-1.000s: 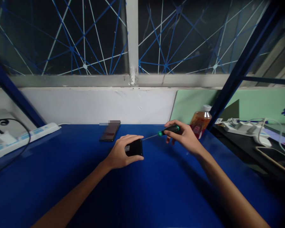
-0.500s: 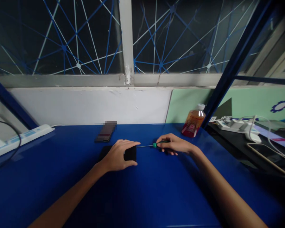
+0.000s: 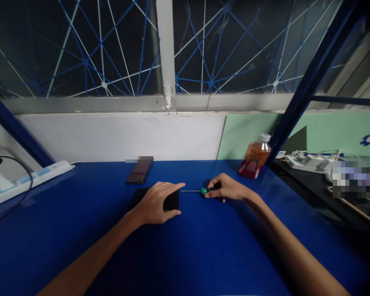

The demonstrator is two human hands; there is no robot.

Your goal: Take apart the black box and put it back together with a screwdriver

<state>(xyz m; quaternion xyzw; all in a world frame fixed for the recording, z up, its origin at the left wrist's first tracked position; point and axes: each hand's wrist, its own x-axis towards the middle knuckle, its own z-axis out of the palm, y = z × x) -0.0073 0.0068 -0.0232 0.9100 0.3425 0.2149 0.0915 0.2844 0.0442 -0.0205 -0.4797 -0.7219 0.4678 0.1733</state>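
Driver Shaft Lines Up With the Side of a Black Box

In the head camera's view, a left hand (image 3: 152, 203) spans a black box (image 3: 172, 200) lying on a blue counter (image 3: 188, 246), the box clamped between thumb and fingers. To its right, a right hand (image 3: 230, 187) pinches a green-and-dark screwdriver (image 3: 204, 191), thumb and fingers closed on the handle. The slim shaft points left, nearly level, at the box's right side, close to the far corner; whether the tip touches cannot be told. A dark phone (image 3: 140, 169) lies behind the left hand, while a bottle (image 3: 255, 158) of amber drink stands beyond the right.

Good work here likely depends on a square approach: shaft straight to the box's side, tip seated before any twist, light pressure along the shaft and a turn from the fingers rather than the wrist. The left hand would do best to brace the box firmly against that push, its fingertips clear of the tip, since a slant could let it skid.
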